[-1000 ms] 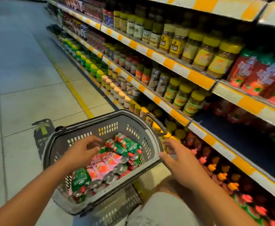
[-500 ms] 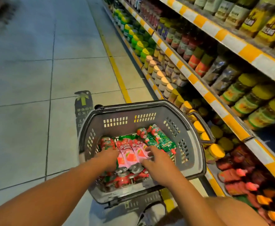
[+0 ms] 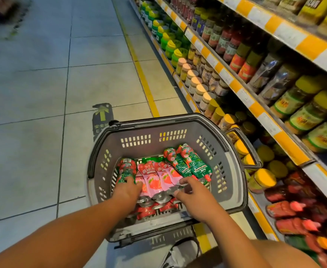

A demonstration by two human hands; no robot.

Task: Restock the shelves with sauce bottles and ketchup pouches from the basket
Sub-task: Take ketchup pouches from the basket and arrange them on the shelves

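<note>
Both hands are down in the grey basket (image 3: pixel 234 171), which sits on the floor beside the shelves (image 3: pixel 255 105) on the right. The left hand (image 3: pixel 126 191) lies fingers-down on the pink ketchup pouches (image 3: pixel 156 178); whether it grips one I cannot tell, its fingertips are buried. The right hand (image 3: pixel 194 198) is spread loose over the pouches' near ends. Two green-and-red pouches (image 3: pixel 189 163) lie at the far right. The lowest shelf's red packs are blurred.
</note>
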